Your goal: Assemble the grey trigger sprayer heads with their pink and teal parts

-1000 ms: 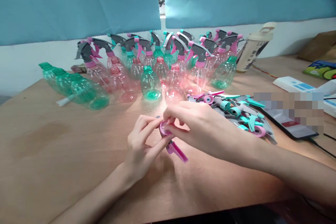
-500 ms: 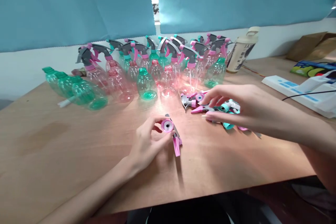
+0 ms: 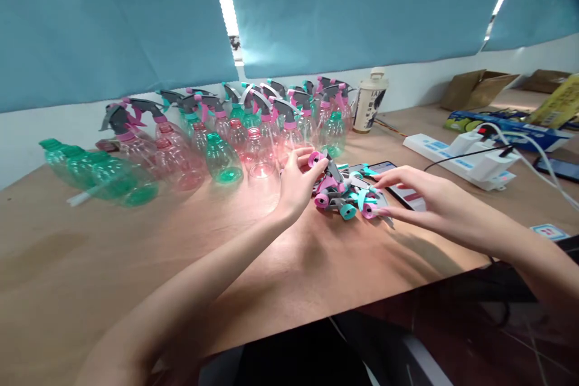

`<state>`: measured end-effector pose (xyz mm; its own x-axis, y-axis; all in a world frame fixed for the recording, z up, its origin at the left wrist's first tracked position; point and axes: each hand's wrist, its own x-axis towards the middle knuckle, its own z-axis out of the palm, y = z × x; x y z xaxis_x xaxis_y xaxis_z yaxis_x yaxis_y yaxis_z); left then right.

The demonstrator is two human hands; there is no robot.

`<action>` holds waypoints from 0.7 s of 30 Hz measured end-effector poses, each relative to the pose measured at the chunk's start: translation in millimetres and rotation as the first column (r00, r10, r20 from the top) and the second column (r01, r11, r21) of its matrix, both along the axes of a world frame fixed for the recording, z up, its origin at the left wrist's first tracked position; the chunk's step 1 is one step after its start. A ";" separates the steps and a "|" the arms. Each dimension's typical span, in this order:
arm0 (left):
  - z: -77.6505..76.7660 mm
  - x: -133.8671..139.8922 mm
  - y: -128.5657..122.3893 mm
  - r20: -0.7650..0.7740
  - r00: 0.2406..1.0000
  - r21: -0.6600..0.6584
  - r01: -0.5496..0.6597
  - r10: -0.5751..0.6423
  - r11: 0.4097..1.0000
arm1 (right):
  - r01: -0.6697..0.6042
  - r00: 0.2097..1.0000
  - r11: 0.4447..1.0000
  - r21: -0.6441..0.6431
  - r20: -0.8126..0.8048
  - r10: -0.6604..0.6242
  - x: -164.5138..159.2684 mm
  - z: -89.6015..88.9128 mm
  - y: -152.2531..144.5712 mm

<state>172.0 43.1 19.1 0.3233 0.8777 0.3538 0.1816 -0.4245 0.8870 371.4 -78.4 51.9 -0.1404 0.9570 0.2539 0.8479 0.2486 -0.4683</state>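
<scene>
My left hand (image 3: 298, 184) pinches a pink-and-grey trigger spray head (image 3: 315, 160) by its collar, the round opening facing me, over the left side of a heap of spray heads. My right hand (image 3: 423, 196) reaches in from the right with fingers and thumb apart at the heap's right side. Its thumb is beside a pink-collared spray head (image 3: 368, 211); whether it touches cannot be made out. A turquoise-collared spray head (image 3: 348, 211) lies at the front of the heap. Behind my left hand stand open pink bottles (image 3: 260, 160) and a green bottle (image 3: 224, 163).
Several bottles with spray heads fitted (image 3: 289, 126) stand along the back. Green bottles (image 3: 104, 172) stand at the left. A phone (image 3: 398, 184) lies behind the heap. To the right are a shaker cup (image 3: 370, 102), a white power strip (image 3: 456, 160) with cables and a cardboard box (image 3: 473, 90).
My left hand has carried its spray head right and away from me, to the heap. My right hand stays at the heap, fingers spread wider. The camera view has turned right.
</scene>
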 end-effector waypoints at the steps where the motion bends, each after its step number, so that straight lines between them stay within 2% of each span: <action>1: -2.4 7.4 4.7 -0.029 1.000 0.032 -0.010 0.011 0.999 | 0.014 1.000 1.000 0.017 -0.008 -0.014 1.9 -0.7 0.4; 4: -9.1 13.8 14.4 -0.161 0.985 0.160 -0.032 0.058 0.987 | 0.030 1.000 0.997 0.070 -0.006 -0.030 8.9 -6.8 6.2; 7: -11.8 2.5 20.0 -0.281 0.951 0.264 -0.056 0.133 0.963 | 0.019 1.000 0.995 0.095 0.022 -0.021 14.0 -20.3 19.3; 10: -13.1 -12.2 26.2 -0.387 0.905 0.313 -0.050 0.176 0.948 | 0.001 0.999 0.997 0.080 0.052 -0.005 11.2 -37.3 38.8; 16: -25.2 -26.4 43.7 -0.579 0.808 0.283 0.069 0.113 0.957 | 0.098 0.989 0.992 -0.084 0.120 -0.088 -8.5 -60.9 84.7; 21: -30.0 -37.4 43.1 -0.656 0.753 0.245 0.152 0.048 0.958 | 0.013 0.992 0.991 -0.134 0.124 0.004 -21.0 -65.2 101.9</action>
<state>134.6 86.2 -11.0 0.6033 0.7555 0.2554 0.6398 -0.6497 0.4104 350.3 23.5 -13.3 -0.1586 0.9819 0.1038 0.9023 0.1868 -0.3886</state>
